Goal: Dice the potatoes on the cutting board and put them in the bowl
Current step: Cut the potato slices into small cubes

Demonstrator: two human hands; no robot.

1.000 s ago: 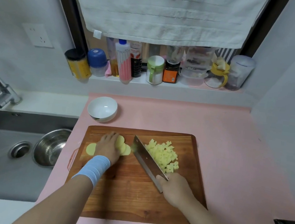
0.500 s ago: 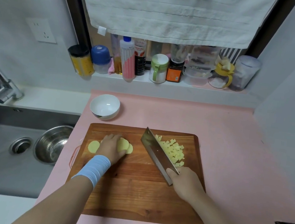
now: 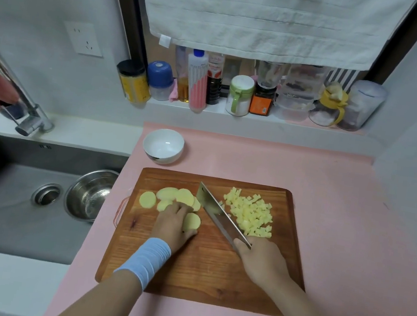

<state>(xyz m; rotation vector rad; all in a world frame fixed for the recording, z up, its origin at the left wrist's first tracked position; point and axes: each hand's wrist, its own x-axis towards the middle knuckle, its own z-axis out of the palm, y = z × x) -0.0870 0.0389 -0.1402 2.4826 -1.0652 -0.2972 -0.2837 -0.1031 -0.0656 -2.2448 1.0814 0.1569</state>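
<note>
Sink (image 3: 7, 210): at my far left, sunk beside the pink counter (image 3: 329, 201).
Steel bowl (image 3: 89, 194): sits in the sink, near its right wall.
White bowl (image 3: 163, 146): on the counter just beyond the board's far left corner, with no potato in it.
Potato slices (image 3: 169, 196): round, overlapping, on the left part of the cutting board (image 3: 198, 277).
Left hand (image 3: 172, 223): lies on the slices, my fingers bent down and held together on them, my thumb tucked against the nearest slice. A blue wristband (image 3: 145, 258) wraps the wrist.
Cleaver (image 3: 217, 212): its blade runs slantwise between the slices and the dice, tip toward the far edge. I cannot tell whether the edge touches the board.
Diced potato (image 3: 250, 214): a loose heap on the board's right part, just beside the blade.
Right hand (image 3: 259, 261): my fingers are curled round the cleaver's handle, which they hide.
</note>
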